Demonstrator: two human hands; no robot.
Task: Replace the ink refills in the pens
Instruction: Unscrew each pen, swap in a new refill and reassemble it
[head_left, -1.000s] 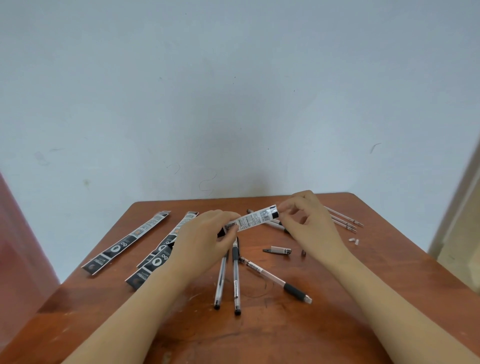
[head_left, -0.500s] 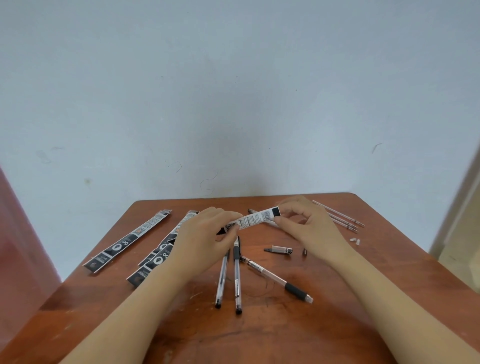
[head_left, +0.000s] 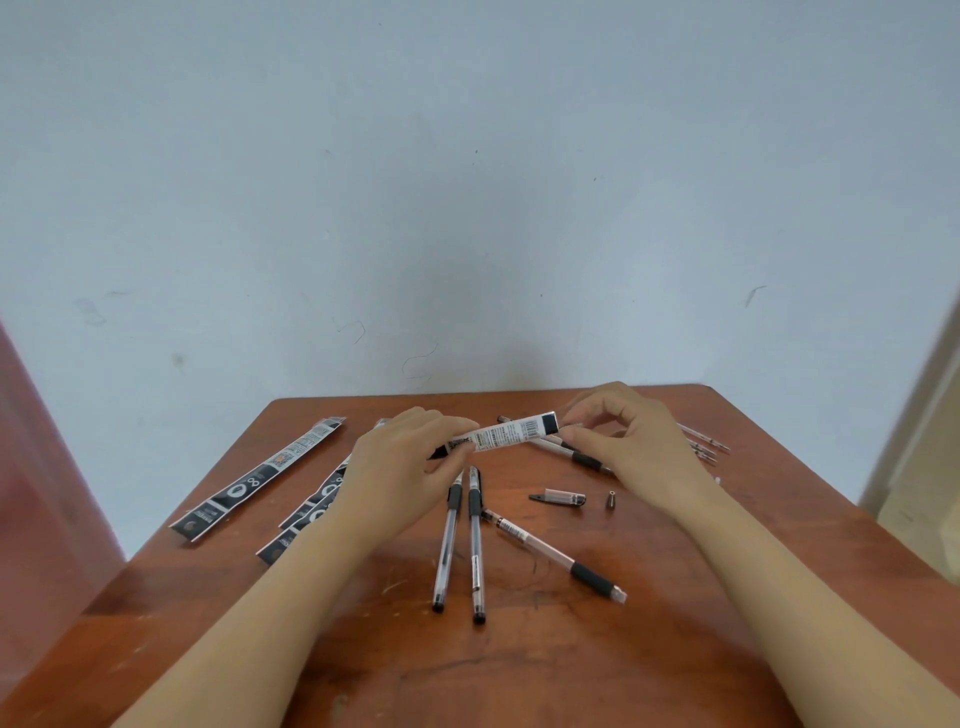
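Observation:
A black-and-white refill packet (head_left: 506, 435) is held above the table between both hands. My left hand (head_left: 402, 467) grips its left end and my right hand (head_left: 631, 441) pinches its right end by the black tip. Below them two capped pens (head_left: 460, 545) lie side by side, and a third pen (head_left: 553, 556) without its tip lies slanted to their right. A loose pen cap (head_left: 558, 499) and a small metal tip (head_left: 611, 500) lie under my right hand. Another pen (head_left: 566, 451) is partly hidden behind the packet.
More refill packets (head_left: 260, 480) lie at the left of the wooden table (head_left: 519, 665), some hidden by my left forearm. Loose bare refills (head_left: 704, 447) lie at the right edge. A pale wall stands right behind the table.
Both hands have kept their hold on the packet. My right hand dipped toward the table, then rose a little, and the packet's right end followed.

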